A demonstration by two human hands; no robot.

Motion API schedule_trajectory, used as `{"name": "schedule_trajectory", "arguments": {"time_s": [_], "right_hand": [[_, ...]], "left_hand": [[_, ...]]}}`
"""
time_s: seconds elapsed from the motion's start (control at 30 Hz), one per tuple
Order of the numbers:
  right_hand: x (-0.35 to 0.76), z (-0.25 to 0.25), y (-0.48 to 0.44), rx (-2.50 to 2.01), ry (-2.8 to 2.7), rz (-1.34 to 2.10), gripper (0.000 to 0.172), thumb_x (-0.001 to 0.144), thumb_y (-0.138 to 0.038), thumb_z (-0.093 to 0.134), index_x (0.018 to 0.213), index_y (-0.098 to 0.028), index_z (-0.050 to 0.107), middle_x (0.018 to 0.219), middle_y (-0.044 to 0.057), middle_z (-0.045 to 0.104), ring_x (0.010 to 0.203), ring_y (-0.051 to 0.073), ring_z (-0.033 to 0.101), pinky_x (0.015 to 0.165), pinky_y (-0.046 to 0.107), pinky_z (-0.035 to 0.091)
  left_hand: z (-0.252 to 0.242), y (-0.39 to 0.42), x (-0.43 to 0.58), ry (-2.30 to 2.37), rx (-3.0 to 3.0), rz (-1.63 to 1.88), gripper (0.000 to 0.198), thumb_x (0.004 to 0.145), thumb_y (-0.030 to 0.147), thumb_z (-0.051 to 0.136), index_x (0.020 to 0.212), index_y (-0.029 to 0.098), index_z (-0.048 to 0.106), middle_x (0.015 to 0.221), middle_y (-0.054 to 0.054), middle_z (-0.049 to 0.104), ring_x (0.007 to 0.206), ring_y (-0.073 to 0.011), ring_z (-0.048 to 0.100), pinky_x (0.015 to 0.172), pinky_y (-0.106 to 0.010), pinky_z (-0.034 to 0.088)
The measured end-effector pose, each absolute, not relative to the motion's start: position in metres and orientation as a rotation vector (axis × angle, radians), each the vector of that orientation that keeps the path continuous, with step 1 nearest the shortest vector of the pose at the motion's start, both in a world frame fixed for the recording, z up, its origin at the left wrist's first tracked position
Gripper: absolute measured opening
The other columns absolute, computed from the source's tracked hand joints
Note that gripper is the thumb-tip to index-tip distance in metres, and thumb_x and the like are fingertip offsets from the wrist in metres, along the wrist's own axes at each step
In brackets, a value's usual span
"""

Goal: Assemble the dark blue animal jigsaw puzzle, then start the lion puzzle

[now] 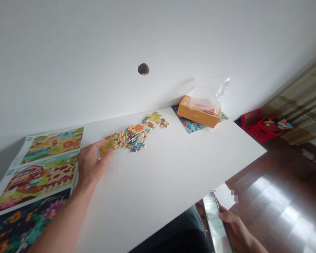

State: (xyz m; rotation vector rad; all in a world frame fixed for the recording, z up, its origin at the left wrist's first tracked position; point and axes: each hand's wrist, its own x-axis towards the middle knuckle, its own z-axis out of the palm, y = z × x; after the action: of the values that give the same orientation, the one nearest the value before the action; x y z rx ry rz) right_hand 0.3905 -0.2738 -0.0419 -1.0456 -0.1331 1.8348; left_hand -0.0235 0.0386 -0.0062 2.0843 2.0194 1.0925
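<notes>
A heap of jigsaw puzzle pieces [137, 135] spreads across the white table, several of them overlapping. At the heap's left end, my left hand [93, 160] has its thumb and fingers around a few yellow-green pieces [106, 147]. Low on the right, beyond the table's front edge, my right hand [233, 221] holds a smartphone [216, 225] with its bright screen tilted up. Part of that hand is hidden behind the phone. To the left of my left hand lies a sheet with printed puzzle pictures [34, 175], partly covered by my forearm.
An orange box [198, 115] with a clear plastic bag [205, 95] on top rests on dark printed cards [191, 125] at the back right. A wall [107, 63] with a round hole stands behind the table [168, 175]. On the wooden floor sits a red box [264, 130] of packets.
</notes>
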Motion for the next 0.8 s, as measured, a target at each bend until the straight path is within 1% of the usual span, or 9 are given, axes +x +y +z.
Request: {"name": "schedule_trajectory", "arguments": {"time_s": [0.07,0.17,0.3,0.37,0.53,0.73,0.8], "right_hand": [[0.389,-0.041,-0.272,-1.007,-0.175,1.848,0.049,0.070,-0.021,0.065,0.118,-0.015,0.066,0.107,0.014,0.072,0.098,0.032,0.067,0.086,0.043,0.048],[0.383,-0.031,-0.267,-0.957,-0.232,1.898,0.054,0.063,-0.019,0.063,0.116,-0.014,0.067,0.106,0.014,0.072,0.096,0.032,0.066,0.085,0.042,0.048],[0.374,-0.025,-0.264,-0.941,-0.231,1.952,0.063,0.055,-0.017,0.063,0.119,-0.014,0.066,0.112,0.016,0.070,0.099,0.034,0.066,0.083,0.041,0.048],[0.371,-0.027,-0.265,-0.947,-0.222,1.948,0.065,0.054,-0.016,0.062,0.119,-0.015,0.065,0.112,0.015,0.070,0.097,0.034,0.066,0.080,0.040,0.048],[0.367,-0.032,-0.266,-0.926,-0.217,1.929,0.062,0.054,-0.014,0.063,0.116,-0.014,0.067,0.105,0.014,0.072,0.089,0.029,0.067,0.074,0.036,0.049],[0.373,-0.044,-0.268,-0.929,-0.208,1.967,0.068,0.055,-0.011,0.061,0.122,-0.014,0.063,0.116,0.017,0.069,0.101,0.033,0.066,0.079,0.039,0.051],[0.377,-0.050,-0.269,-0.940,-0.212,1.968,0.070,0.054,-0.008,0.060,0.123,-0.013,0.063,0.116,0.018,0.069,0.102,0.033,0.066,0.081,0.041,0.051]], "left_hand": [[-0.006,0.039,-0.024,2.029,2.075,1.083,0.045,0.077,0.045,0.059,0.114,0.021,0.068,0.108,-0.008,0.069,0.102,-0.0268,0.060,0.096,-0.042,0.045],[-0.005,0.038,-0.023,2.036,2.075,1.076,0.045,0.077,0.044,0.059,0.114,0.021,0.069,0.107,-0.008,0.069,0.102,-0.0268,0.060,0.097,-0.041,0.045],[-0.004,0.037,-0.022,2.031,2.072,1.091,0.046,0.075,0.044,0.060,0.113,0.020,0.069,0.105,-0.008,0.069,0.099,-0.0267,0.060,0.096,-0.042,0.046],[-0.004,0.037,-0.022,2.033,2.064,1.088,0.046,0.074,0.044,0.060,0.113,0.020,0.069,0.104,-0.008,0.069,0.099,-0.0269,0.059,0.096,-0.042,0.046],[-0.007,0.039,-0.024,2.042,2.046,1.078,0.046,0.074,0.044,0.061,0.114,0.021,0.069,0.103,-0.007,0.068,0.098,-0.0267,0.059,0.095,-0.041,0.046],[-0.008,0.040,-0.025,2.035,2.071,1.081,0.047,0.075,0.043,0.062,0.114,0.019,0.069,0.104,-0.008,0.068,0.099,-0.0272,0.059,0.095,-0.043,0.046],[-0.008,0.039,-0.025,2.039,2.063,1.082,0.046,0.075,0.042,0.062,0.114,0.020,0.069,0.104,-0.008,0.069,0.099,-0.0269,0.059,0.095,-0.042,0.046]]}}
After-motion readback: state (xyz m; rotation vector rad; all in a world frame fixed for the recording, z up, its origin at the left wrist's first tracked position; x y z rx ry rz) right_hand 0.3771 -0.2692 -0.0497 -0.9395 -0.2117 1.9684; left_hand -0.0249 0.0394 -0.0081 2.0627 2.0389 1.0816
